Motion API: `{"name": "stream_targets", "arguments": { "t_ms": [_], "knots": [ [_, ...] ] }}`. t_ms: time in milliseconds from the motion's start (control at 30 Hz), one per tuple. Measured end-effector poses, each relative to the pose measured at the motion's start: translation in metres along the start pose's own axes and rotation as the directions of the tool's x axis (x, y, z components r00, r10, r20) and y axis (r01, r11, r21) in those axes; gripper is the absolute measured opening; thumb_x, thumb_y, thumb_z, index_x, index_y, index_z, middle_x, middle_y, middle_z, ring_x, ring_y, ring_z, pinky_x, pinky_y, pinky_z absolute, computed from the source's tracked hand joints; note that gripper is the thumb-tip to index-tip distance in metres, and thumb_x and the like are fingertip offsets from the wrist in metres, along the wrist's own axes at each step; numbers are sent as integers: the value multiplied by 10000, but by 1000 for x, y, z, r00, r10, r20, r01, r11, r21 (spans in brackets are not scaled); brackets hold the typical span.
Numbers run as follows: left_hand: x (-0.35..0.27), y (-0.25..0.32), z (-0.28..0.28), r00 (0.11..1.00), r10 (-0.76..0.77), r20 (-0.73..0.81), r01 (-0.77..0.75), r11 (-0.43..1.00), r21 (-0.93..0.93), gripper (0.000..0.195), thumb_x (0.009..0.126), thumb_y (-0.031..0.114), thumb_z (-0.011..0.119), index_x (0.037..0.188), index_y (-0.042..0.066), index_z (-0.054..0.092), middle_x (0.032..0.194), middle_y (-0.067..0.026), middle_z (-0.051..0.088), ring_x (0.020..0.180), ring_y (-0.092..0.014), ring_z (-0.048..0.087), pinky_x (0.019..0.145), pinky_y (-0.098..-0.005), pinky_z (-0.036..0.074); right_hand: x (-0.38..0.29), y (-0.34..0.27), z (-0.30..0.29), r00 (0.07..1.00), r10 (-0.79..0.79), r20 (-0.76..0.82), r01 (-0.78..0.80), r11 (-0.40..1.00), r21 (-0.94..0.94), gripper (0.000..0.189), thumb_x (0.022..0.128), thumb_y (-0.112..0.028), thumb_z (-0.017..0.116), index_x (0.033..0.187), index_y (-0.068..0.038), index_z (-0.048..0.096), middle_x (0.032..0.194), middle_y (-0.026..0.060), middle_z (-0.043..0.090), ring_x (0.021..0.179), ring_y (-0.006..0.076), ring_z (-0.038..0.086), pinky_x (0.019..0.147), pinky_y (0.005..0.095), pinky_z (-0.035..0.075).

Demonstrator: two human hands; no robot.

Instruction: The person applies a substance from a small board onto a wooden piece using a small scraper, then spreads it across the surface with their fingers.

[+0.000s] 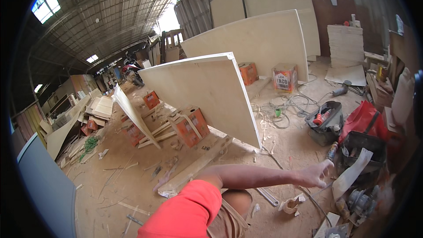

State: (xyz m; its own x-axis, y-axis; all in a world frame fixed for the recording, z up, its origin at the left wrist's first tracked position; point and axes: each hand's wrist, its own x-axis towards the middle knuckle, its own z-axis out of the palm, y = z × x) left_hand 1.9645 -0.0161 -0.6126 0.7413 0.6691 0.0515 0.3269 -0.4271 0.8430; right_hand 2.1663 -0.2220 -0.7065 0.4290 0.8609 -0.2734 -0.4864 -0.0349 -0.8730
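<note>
My left hand (315,174) reaches out to the right from a red sleeve, fingers apart and partly bent, with nothing plainly held. Close above its fingertips is a dark cylindrical container with a printed surface (332,151). A black open tool bin (380,165) lies to its right, with a pale curved strip (351,172) leaning across the near side. Below and to the right, a metal-bodied power tool (362,202) rests on the floor among scraps. A crumpled piece of paper or tape (291,205) is below the hand. My right hand is out of view.
Large pale panels (198,89) stand on edge beside orange boxes (190,127). Tangled cable (287,105), an angle grinder (342,88) and a grey tool bag (325,124) lie at the right. A wooden plank (198,165) crosses the floor; a blue-grey panel (46,181) stands at left.
</note>
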Motion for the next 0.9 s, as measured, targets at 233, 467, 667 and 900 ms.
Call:
{"name": "stream_targets", "arguments": {
  "t_ms": [233,467,667,900],
  "knots": [
    [-48,40,93,745,-272,609,563,746,-356,516,818,276,658,1172,-7,410,950,-119,534,858,-232,571,666,-393,500,-26,-12,-7,1000,25,6,-25,994,111,336,924,-120,532,1230,-9,451,1000,99,580,879,191,576,734,281,494],
    [-36,73,113,874,-236,424,435,767,-471,320,921,357,540,981,43,557,847,-41,598,693,-115,581,591,-264,475,-21,-6,-33,974,-224,6,215,939,270,207,947,-166,488,1110,-39,485,904,37,596,682,80,557,507,194,443],
    [-45,28,95,817,-452,359,576,664,-476,241,913,247,572,996,22,551,846,-79,621,772,-176,634,696,-308,508,-28,5,-20,997,-51,63,54,997,-58,194,901,-121,591,1014,37,584,850,101,648,713,147,635,633,258,528],
    [-25,43,106,822,-420,385,569,598,-565,186,891,166,522,1015,27,532,829,-94,645,731,-199,645,683,-328,504,-55,105,-199,814,-359,-457,-154,626,-765,265,866,-263,626,819,-4,648,745,113,646,686,208,613,653,348,475]
  ]
}}
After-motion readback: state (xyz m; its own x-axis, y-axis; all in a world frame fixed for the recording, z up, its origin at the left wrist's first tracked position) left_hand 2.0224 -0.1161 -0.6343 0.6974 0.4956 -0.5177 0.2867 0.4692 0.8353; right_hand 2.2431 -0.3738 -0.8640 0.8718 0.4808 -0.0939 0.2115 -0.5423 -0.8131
